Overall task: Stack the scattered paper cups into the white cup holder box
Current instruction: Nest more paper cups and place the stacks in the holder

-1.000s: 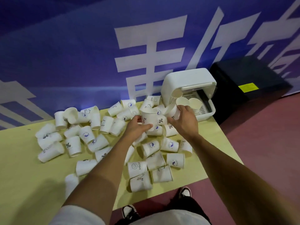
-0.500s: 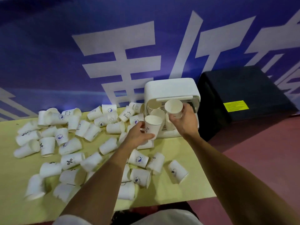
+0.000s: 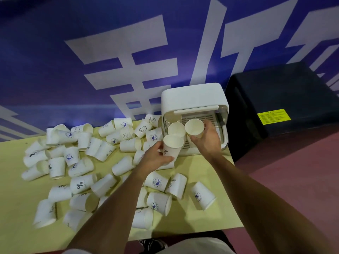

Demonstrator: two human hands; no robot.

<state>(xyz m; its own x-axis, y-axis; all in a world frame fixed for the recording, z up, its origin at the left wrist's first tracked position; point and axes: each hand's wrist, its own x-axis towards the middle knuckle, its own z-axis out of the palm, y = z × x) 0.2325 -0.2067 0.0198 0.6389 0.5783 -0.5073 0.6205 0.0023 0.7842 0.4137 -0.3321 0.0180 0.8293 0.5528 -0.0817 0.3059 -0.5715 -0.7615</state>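
Observation:
The white cup holder box (image 3: 192,96) stands at the table's far right corner, its front open. My left hand (image 3: 156,159) grips an upright paper cup (image 3: 172,146) just in front of the box's opening. My right hand (image 3: 208,140) holds a second cup (image 3: 194,127), mouth up, inside the opening above the slotted floor. A third cup (image 3: 176,128) stands at the opening between them, and a stack of cups (image 3: 171,120) shows at the box's inner left. Several scattered paper cups (image 3: 82,184) lie on their sides across the table.
The yellow-green table (image 3: 14,208) ends near my body and at the right by the box. A black box (image 3: 278,99) with a yellow label stands on the reddish floor to the right. A blue banner wall runs behind the table.
Both hands lifted cups from the pile and carried them to the box's open front. The right hand's cup now sits deeper inside the opening.

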